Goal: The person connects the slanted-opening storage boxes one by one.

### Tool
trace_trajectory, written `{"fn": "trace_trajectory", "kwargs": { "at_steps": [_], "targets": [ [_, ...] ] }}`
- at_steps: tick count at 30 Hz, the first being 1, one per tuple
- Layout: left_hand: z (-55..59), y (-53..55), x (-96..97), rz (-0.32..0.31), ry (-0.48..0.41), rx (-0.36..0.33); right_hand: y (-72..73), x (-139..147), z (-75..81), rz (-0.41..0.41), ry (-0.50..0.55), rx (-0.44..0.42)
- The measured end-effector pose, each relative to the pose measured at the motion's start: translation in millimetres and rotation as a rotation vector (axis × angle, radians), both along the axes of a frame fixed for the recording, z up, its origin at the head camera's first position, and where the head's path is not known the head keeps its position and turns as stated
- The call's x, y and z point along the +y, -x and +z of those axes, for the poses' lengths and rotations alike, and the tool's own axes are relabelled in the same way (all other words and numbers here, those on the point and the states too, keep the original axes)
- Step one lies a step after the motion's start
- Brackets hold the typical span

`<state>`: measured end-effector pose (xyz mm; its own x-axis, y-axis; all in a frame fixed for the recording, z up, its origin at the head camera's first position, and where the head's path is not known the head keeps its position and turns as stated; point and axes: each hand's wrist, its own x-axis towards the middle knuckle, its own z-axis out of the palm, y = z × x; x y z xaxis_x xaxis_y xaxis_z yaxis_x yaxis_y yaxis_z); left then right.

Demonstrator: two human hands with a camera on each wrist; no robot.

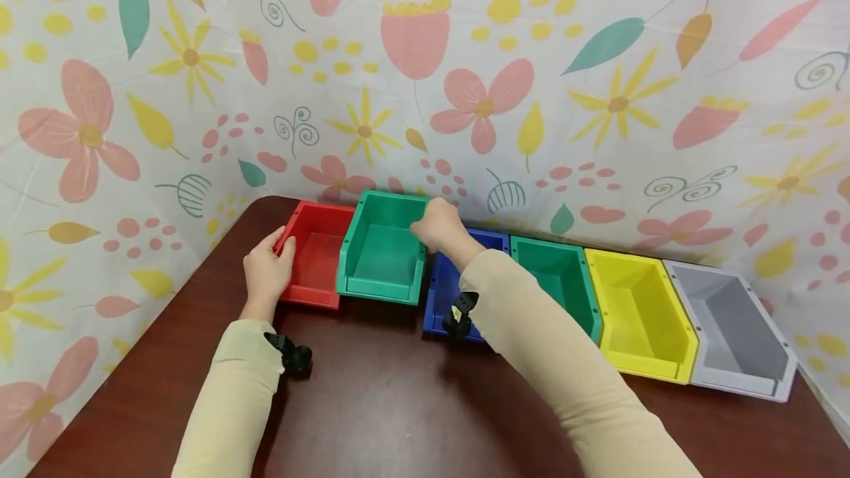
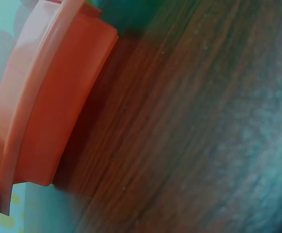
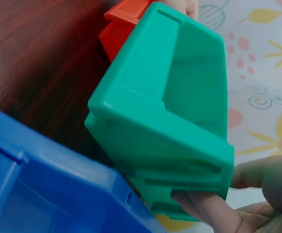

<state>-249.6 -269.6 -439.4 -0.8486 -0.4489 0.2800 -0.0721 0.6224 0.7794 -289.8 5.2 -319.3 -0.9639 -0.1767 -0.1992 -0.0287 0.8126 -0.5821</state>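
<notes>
My right hand point(image 1: 438, 226) grips the right wall of a green bin point(image 1: 385, 253), its fingers low on the outer side in the right wrist view and the thumb at the back. This bin is raised beside a blue bin point(image 3: 58, 179) and overlaps a red bin point(image 1: 320, 257) in the head view. At the far left my left hand point(image 1: 268, 271) holds the red bin's left rim, thumb inside and fingers outside. The red bin's front point(image 2: 58, 97) fills the left part of the left wrist view.
Right of the blue bin, a second green bin point(image 1: 558, 282), a yellow bin point(image 1: 637, 312) and a grey bin point(image 1: 730, 330) stand in a row. They sit on a dark wooden table point(image 1: 372, 404) along a flower-patterned cloth point(image 1: 398, 116).
</notes>
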Motion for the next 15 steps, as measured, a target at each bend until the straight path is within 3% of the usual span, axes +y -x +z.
{"fn": "trace_trajectory", "kwargs": {
  "at_steps": [3, 8, 11, 15],
  "targets": [
    [-0.5, 2.6, 2.1, -0.007, -0.004, -0.012, -1.5, 3.9, -1.8, -0.004, -0.054, 0.104],
    [-1.1, 3.0, 5.6, -0.006, -0.001, -0.042, -5.6, 1.0, -9.2, 0.040, -0.270, 0.344],
    [-0.2, 1.9, 5.4, 0.007, 0.017, -0.017, -3.9, -8.7, -11.7, 0.177, -0.292, 0.431],
    [-2.5, -3.5, 3.7, 0.021, 0.024, -0.002, -0.7, -26.5, -17.1, 0.407, -0.223, 0.409]
  ]
}}
